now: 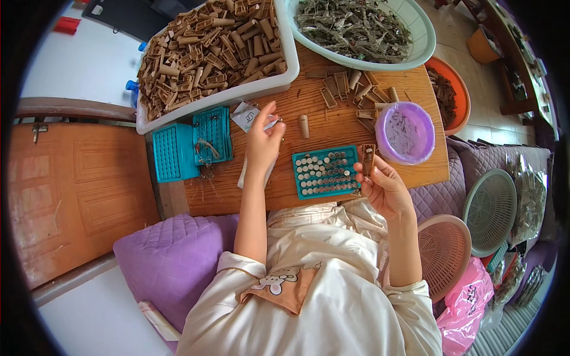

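My right hand (383, 188) is closed on a brown plastic casing (368, 161), held upright with its hollow side showing and a small pale part inside. It hovers by the right edge of a teal tray (295, 176) filled with rows of silver button cells (320, 173). Left of the tray, my left hand (264, 142) is raised over the table with its fingers curled. A tiny silvery bit shows at its fingertips, too small to name. One brown casing (304, 126) lies by itself between my hands.
A white bin (291, 74) heaped with brown casings and a pale green basin (424, 44) of tangled clear-wrapped parts stand at the back. Loose casings (338, 86) lie before a purple tub (427, 133). Teal trays (175, 153) with thin wires sit left, near a printed packet (242, 117).
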`<action>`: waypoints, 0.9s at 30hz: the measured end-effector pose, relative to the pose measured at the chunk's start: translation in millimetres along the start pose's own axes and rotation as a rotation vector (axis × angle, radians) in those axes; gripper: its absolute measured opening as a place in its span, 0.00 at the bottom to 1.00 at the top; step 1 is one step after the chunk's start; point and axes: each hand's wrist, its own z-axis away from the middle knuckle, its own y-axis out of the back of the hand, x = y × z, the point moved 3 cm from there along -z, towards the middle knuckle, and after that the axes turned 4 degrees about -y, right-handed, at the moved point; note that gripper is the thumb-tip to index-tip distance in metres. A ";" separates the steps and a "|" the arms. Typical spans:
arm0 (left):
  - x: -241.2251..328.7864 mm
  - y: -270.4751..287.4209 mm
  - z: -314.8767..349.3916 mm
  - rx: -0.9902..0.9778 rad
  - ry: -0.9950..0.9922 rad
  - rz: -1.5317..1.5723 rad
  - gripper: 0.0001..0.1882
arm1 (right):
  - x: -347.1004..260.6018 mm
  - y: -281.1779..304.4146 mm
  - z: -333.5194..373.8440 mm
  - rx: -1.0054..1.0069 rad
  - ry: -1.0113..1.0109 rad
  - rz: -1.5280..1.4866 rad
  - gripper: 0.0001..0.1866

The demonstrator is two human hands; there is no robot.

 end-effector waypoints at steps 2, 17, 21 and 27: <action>-2.5 13.0 6.2 0.065 0.047 -0.052 0.20 | 1.2 5.4 -1.1 0.054 0.004 0.048 0.20; 6.2 -3.9 22.1 -0.036 -0.142 -0.492 0.10 | 6.3 -9.1 -7.7 0.520 0.297 1.470 0.21; 44.9 -12.7 38.4 -0.106 -0.081 -0.060 0.13 | 1.6 1.3 -3.4 0.380 0.265 0.926 0.20; 67.5 -43.6 55.2 -0.255 -0.346 -0.177 0.16 | 3.9 -6.2 -0.2 0.168 0.101 0.362 0.19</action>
